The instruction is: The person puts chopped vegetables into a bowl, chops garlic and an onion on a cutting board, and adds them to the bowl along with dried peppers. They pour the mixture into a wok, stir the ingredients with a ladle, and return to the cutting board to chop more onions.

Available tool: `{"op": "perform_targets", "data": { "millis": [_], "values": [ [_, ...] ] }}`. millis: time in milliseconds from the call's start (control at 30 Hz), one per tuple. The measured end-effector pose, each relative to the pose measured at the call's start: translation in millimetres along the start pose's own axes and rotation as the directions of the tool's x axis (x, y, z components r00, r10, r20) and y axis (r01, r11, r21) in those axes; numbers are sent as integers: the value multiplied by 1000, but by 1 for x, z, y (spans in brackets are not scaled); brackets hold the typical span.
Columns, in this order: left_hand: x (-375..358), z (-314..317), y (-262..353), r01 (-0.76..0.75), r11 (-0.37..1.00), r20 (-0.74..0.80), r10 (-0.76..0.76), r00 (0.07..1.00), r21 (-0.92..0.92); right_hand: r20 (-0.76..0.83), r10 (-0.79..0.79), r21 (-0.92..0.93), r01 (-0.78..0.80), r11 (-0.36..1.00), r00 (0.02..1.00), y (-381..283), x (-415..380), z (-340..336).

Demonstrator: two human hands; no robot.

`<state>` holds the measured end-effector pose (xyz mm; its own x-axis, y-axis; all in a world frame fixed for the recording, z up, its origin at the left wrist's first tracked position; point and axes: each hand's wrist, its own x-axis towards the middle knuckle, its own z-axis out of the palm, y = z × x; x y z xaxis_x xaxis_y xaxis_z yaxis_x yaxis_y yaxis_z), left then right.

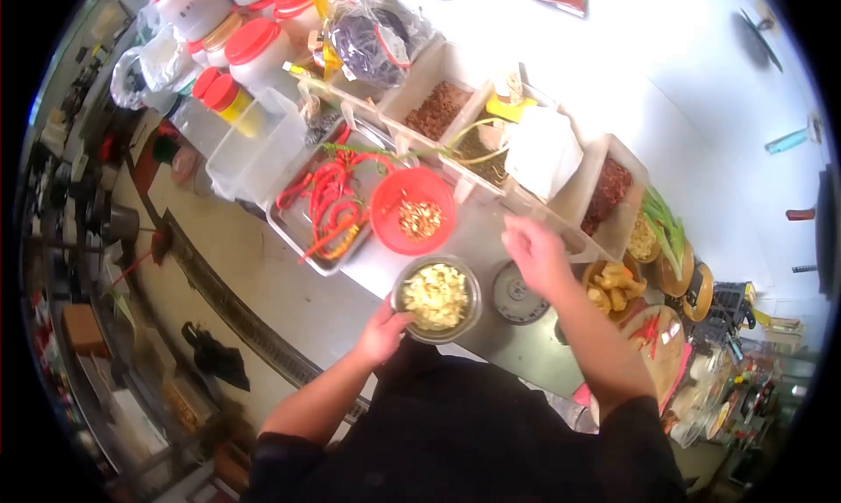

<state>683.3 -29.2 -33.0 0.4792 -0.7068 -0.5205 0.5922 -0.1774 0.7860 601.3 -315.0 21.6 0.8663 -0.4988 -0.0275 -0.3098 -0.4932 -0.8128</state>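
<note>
My left hand point(383, 330) grips the near left rim of a round metal bowl point(474, 315) filled with pale yellow chopped pieces point(435, 298). My right hand point(536, 251) is raised to the right of the bowl, above the back of a round grey disc point(519, 293); its fingers are drawn together, and whether anything is between them is too small to tell. Beyond the bowl stands a red bowl point(380, 218) with chopped bits in it. To its left a metal tray point(285, 223) holds long red chillies point(326, 196).
Plastic bins point(574, 231) with dried spices line the back. A clear container point(254, 152) and red-lidded jars point(254, 43) stand at the back left. At the right are a bowl of ginger point(616, 284), green stalks point(667, 227) and a round board point(670, 363).
</note>
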Motion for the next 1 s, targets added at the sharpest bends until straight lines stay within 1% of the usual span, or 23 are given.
{"op": "perform_targets", "data": {
  "millis": [33,100,167,200,233,267,333,400,433,467,533,567,600,633,667,700,733,800,867,900,933,967,1000],
  "values": [
    [3,-19,10,22,999,-40,-21,999,23,-83,-210,-128,198,972,974,-3,40,12],
    [10,-46,31,56,998,-95,-53,994,34,-51,-372,-371,328,869,927,15,112,36],
    [16,-63,49,43,999,-92,-41,995,18,1,-150,-563,124,817,989,29,163,56],
    [21,-71,55,22,1000,-97,-21,995,7,6,-146,-567,124,814,989,30,182,62],
    [26,-80,55,25,1000,-97,-25,995,-1,24,56,-578,-31,816,998,31,198,65],
    [32,-87,54,-14,1000,-129,13,991,-7,40,256,-591,-184,785,966,31,210,69],
    [41,-101,54,-48,999,-163,44,986,-20,44,291,-634,-198,747,956,32,217,75],
    [52,-106,64,-68,995,-180,53,982,-77,175,247,-505,-129,853,953,57,226,79],
    [58,-111,69,-65,994,-176,49,983,-86,174,181,-470,-80,879,968,73,227,83],
    [64,-117,75,-21,998,-157,10,988,-66,173,188,-476,-84,875,967,75,228,83],
    [79,-126,81,26,999,-131,-32,991,-46,99,283,-376,-228,898,954,79,231,82],
    [89,-129,79,-15,999,-136,8,991,-48,-27,333,-353,-321,879,942,67,231,80],
    [96,-131,82,-55,997,-143,47,989,-50,-27,339,-358,-325,875,941,62,229,74],
    [103,-131,85,-88,990,-144,72,987,-110,-84,433,-139,-441,887,898,58,226,66],
    [110,-130,91,-85,990,-141,69,988,-114,-119,529,91,-521,849,840,53,223,56],
    [115,-128,98,-79,985,-135,58,989,-152,-137,527,229,-491,841,839,42,218,46],
    [120,-128,102,-73,979,-128,49,991,-190,-142,528,224,-493,841,837,37,211,35],
    [128,-130,102,-64,976,-117,40,992,-210,-105,519,416,-437,798,848,24,193,15],
    [130,-132,104,-102,990,-37,106,994,95,-126,539,378,-462,802,833,-8,168,8],
    [127,-129,108,-103,990,-38,107,994,92,-145,561,347,-489,800,815,-22,153,10],
    [122,-123,115,-31,995,-2,31,1000,95,-144,559,345,-488,802,816,-29,138,15],
    [118,-117,117,44,994,34,-47,998,99,-83,549,351,-491,797,832,-36,122,22],
    [115,-111,115,49,994,29,-52,998,97,-18,538,356,-498,791,843,-42,109,30]
  ]
}}
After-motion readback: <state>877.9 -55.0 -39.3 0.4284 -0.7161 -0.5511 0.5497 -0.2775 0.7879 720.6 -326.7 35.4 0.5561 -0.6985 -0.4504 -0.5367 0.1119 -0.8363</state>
